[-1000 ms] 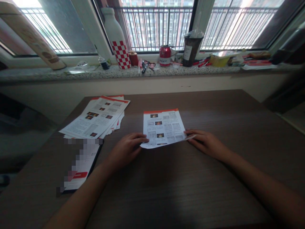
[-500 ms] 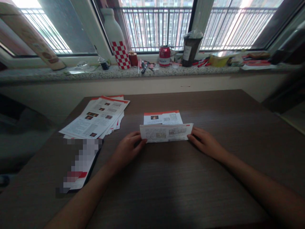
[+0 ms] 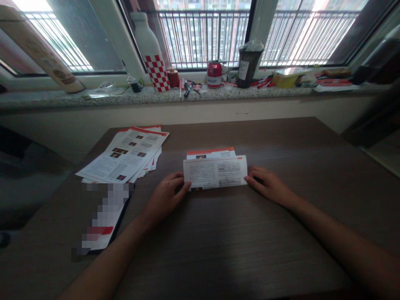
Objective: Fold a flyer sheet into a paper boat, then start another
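A printed sheet of paper (image 3: 215, 173) is bent over on itself at the middle of the table, its front flap raised and its red-topped far edge showing behind. My left hand (image 3: 168, 189) pinches the flap's lower left corner between thumb and fingers. At the right end, my right hand (image 3: 267, 183) has its thumb and fingertips closed on the edge. Left of my hands lies a loose stack of printed sheets (image 3: 125, 154) with red top borders. A dark-edged flat object (image 3: 108, 239), partly pixelated, rests just below that stack.
The brown table (image 3: 218, 250) runs up to a wall under a stone windowsill (image 3: 109, 99). Along the sill stand a white bottle with red checks (image 3: 158, 73), a red can (image 3: 214, 75), a dark cup (image 3: 248, 66) and a yellow container (image 3: 286, 78).
The front flap has risen and tilted further back, covering more of the sheet behind it. My right hand has shifted slightly left; my left hand stays almost in place.
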`<action>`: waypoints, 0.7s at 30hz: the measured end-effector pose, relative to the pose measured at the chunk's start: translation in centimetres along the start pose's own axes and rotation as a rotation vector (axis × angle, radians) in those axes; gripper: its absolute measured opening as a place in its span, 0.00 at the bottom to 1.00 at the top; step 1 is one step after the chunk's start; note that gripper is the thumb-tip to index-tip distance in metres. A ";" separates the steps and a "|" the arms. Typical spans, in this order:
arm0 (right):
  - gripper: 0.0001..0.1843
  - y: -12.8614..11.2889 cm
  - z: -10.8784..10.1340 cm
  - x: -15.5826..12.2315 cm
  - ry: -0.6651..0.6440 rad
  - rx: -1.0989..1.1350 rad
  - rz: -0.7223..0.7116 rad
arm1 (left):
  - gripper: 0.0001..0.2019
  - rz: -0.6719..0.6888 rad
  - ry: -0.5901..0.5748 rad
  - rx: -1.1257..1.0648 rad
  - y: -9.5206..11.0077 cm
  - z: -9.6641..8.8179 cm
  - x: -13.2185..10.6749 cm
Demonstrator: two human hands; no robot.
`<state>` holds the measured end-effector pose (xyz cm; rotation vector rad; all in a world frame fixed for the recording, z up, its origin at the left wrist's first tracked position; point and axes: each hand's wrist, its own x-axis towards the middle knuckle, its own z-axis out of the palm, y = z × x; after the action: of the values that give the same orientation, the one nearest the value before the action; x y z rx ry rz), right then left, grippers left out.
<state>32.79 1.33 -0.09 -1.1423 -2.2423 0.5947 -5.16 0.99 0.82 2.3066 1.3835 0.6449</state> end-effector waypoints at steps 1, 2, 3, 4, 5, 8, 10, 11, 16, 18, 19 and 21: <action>0.13 -0.1 0.0 0.0 0.001 0.002 0.004 | 0.15 -0.004 -0.002 0.008 0.0 0.0 0.0; 0.13 -0.1 0.1 0.0 0.000 0.002 0.006 | 0.16 -0.008 -0.006 0.014 0.1 0.0 0.0; 0.13 -0.1 0.1 0.1 -0.002 0.004 0.010 | 0.16 -0.012 -0.008 0.021 0.1 0.1 0.1; 0.13 -0.1 0.2 0.1 -0.001 0.005 0.013 | 0.16 -0.014 -0.007 0.026 0.2 0.1 0.1; 0.13 -0.1 0.3 0.1 0.001 0.007 0.017 | 0.16 -0.014 -0.005 0.028 0.2 0.2 0.2; 0.14 -0.1 0.5 0.1 0.012 0.010 0.027 | 0.16 0.003 -0.007 0.020 0.4 0.3 0.3; 0.14 -0.2 0.5 0.1 0.018 0.012 0.031 | 0.16 -0.006 -0.017 0.007 0.4 0.3 0.2; 0.14 -0.2 0.5 0.1 0.019 0.013 0.034 | 0.16 -0.015 -0.021 -0.004 0.4 0.3 0.2; 0.17 -0.6 0.5 0.0 0.056 -0.004 0.127 | 0.15 -0.026 -0.024 -0.029 0.8 -0.1 0.1; 0.17 -0.8 0.4 0.0 0.068 -0.029 0.164 | 0.15 -0.022 -0.021 -0.014 1.0 -0.2 0.1; 0.18 -0.9 0.4 0.0 0.070 -0.043 0.171 | 0.15 -0.020 -0.019 -0.005 1.1 -0.2 0.1; 0.18 -1.1 0.4 0.1 0.084 -0.072 0.177 | 0.15 -0.016 -0.015 0.014 1.0 -0.2 0.2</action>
<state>31.83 0.81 0.25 -1.3864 -2.1210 0.5289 -4.41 0.73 1.55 2.3039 1.4031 0.6128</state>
